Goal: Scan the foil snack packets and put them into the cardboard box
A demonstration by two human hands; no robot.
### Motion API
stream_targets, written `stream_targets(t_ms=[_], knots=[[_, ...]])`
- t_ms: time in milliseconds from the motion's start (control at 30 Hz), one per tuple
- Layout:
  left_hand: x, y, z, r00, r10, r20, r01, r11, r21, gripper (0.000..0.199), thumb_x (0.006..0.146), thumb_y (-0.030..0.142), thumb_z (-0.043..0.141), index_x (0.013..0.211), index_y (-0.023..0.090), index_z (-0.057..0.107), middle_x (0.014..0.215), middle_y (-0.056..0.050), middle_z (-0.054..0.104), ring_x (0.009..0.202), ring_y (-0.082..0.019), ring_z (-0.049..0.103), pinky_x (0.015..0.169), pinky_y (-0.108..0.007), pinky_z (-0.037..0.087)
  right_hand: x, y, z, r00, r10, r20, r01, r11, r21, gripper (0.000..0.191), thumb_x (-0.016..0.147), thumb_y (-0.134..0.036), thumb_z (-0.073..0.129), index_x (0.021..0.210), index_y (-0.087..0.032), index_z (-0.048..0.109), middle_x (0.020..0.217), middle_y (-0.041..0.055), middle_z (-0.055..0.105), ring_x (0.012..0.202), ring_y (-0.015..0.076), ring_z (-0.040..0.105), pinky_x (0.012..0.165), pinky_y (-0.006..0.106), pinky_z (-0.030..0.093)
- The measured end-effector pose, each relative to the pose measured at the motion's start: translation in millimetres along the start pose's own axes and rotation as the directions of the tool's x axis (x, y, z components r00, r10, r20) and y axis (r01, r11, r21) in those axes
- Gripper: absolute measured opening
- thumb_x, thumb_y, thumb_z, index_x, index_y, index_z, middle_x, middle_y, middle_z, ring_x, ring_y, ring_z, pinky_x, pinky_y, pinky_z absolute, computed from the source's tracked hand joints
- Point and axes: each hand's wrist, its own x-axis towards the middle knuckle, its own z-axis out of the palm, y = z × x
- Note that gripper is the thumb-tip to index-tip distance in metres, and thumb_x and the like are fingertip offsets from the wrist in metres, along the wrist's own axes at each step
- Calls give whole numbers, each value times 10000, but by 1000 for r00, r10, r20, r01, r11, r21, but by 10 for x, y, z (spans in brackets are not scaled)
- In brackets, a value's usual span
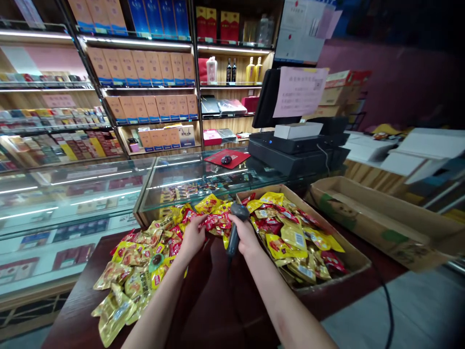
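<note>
My right hand [247, 236] is wrapped round a dark handheld barcode scanner [233, 237], its head pointing away from me and its cable hanging below. Just left of it, my left hand [193, 236] is closed on the edge of a red snack packet [217, 221] at the back of the wooden table. Loose snack packets [136, 261] in gold, yellow and red lie heaped to the left, partly behind my left forearm. To the right, an open cardboard box [336, 283] holds more packets of the same kinds.
A second cardboard box [385, 232] stands at the far right. Behind the table is a glass display counter [174, 169] with a mouse [226, 159] on a red mat. A monitor [267, 99] stands on a black cash drawer [290, 154]. Stocked shelves line the wall.
</note>
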Motion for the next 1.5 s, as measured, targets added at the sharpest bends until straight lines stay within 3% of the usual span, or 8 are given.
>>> stream_targets(t_ms=[400,533,633,733,933,1067,1300,1500], knots=[[-27,207,106,966,-242,88,256,882,-395,252,707,311,700,940,216,709,953,-72,709,936,-256,636,888,-356,458,44,163,78,986,97,136,-105,993,50,292,568,-248,756,826,-178,636,726,-2,673,632,144,623,599,267,540],[-10,337,76,920,-325,219,389,690,-610,282,766,437,632,897,190,674,889,-61,707,893,-221,650,750,-295,519,-173,150,97,957,-122,264,131,991,-14,205,644,-262,694,835,-200,652,787,1,685,748,175,638,728,304,526],[13,391,-26,875,-377,303,462,466,-755,386,797,534,556,885,164,620,788,-59,689,748,-178,664,639,-265,533,-370,108,92,856,-299,422,385,913,-135,151,700,-234,635,842,-206,678,854,5,691,855,185,621,852,314,475],[35,371,-173,860,-361,361,485,356,-798,300,773,426,646,829,139,582,656,-27,641,558,-117,623,545,-213,509,-500,57,90,797,-315,516,465,865,-190,134,713,-224,615,824,-205,687,849,6,688,856,188,605,862,314,454],[41,309,-324,867,-293,404,482,277,-831,292,660,73,711,898,151,561,781,-18,651,658,-104,641,648,-211,527,-471,4,120,933,-210,291,248,963,-101,102,645,-251,680,732,-204,658,734,-4,670,741,166,593,738,266,460],[24,335,-295,861,-264,434,502,315,-805,312,623,46,725,882,147,585,802,-14,642,650,-84,624,637,-187,514,-421,-72,145,944,-102,315,136,987,-90,163,602,-247,715,757,-201,695,763,4,688,766,161,604,743,254,457],[15,290,-313,872,-329,361,489,578,-654,312,589,286,805,800,143,625,750,1,636,551,-69,580,497,-167,467,-404,-149,161,896,-105,431,169,979,-113,153,623,-258,696,764,-202,706,713,3,696,808,183,627,804,294,453],[27,231,-310,871,-266,413,488,563,-667,354,612,328,791,883,157,643,819,-22,659,576,-82,587,490,-173,455,-385,-95,110,889,-127,440,210,967,-146,72,644,-249,695,705,-216,678,712,-11,686,858,186,618,817,286,458]])
